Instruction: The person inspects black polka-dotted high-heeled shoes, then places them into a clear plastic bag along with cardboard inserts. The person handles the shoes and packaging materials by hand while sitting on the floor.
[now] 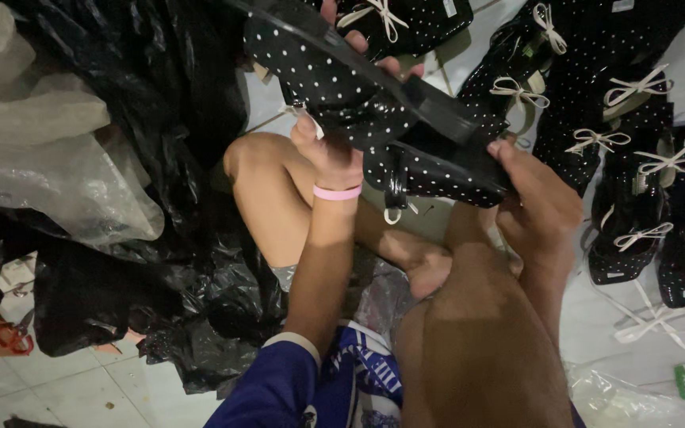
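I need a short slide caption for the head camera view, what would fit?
Both hands, left hand and right hand, hold a black polka-dot sandal beside rows of matching sandals.

Both hands hold up a black shoe with white dots point(374, 95). The left hand point(328, 154) grips it from below, maybe pinching its bow. The right hand point(537, 194) holds its end. More dotted shoes point(636, 158) lie on the floor point(73, 388).
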